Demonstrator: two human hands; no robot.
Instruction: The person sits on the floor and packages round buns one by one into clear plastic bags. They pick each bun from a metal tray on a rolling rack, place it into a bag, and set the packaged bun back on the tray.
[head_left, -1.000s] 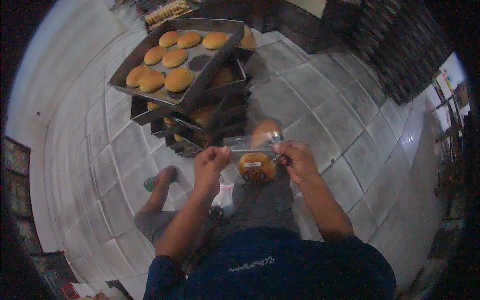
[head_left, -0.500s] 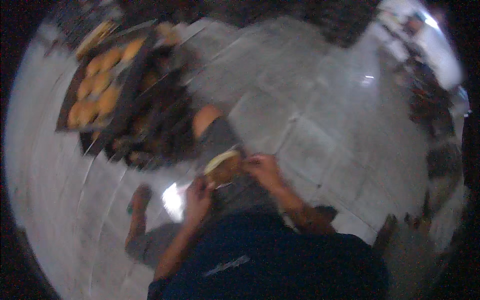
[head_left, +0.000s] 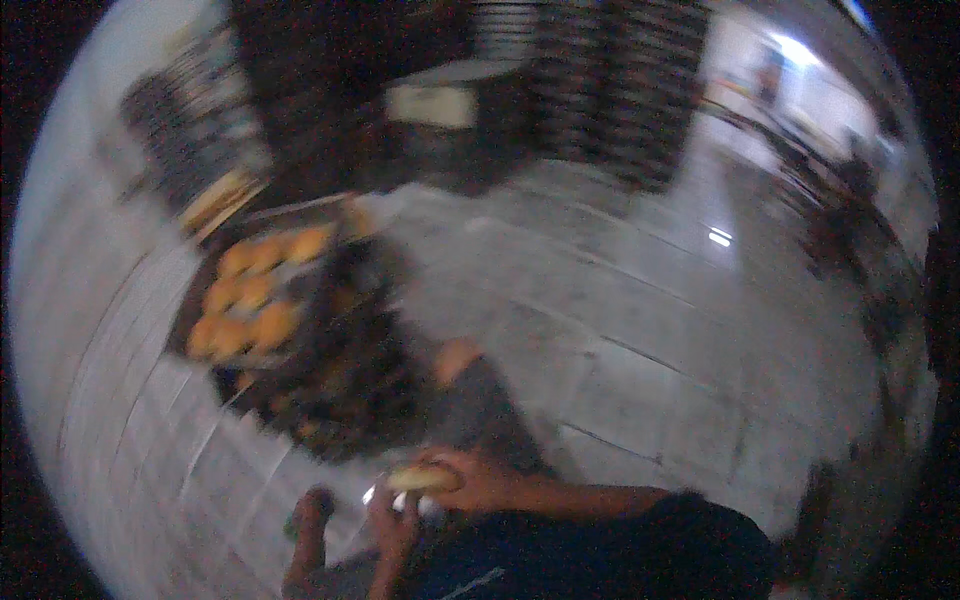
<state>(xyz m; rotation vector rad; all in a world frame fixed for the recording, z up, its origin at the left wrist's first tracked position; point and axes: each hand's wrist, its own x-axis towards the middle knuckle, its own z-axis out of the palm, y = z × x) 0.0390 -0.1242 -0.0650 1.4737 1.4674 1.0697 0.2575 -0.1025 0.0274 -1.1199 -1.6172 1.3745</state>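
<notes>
A pale yellow-brown bread bun point(head_left: 425, 479) is between my two hands, low in the view and over my lap. From the right, my right hand point(head_left: 475, 480) grips it, fingers curled over its far side. My left hand point(head_left: 392, 518) closes on the bun's left end from below. Blur hides the finger detail and whatever may be inside the bun. Ahead and to the left, golden-brown buns point(head_left: 255, 290) lie in rows in a dark tray point(head_left: 190, 322).
Under that tray is a stack of dark trays point(head_left: 350, 390), close to my bent knee point(head_left: 458, 362). Tall dark stacks point(head_left: 620, 95) stand at the back, beside a dark box-like unit with a pale panel point(head_left: 432, 106). Pale tiles cover the floor point(head_left: 560, 270).
My view has tilted up, showing the back of the room. The bun, earlier with a broad brown face and pale edge showing, now appears narrower and rounded, and my hands are closer together.
</notes>
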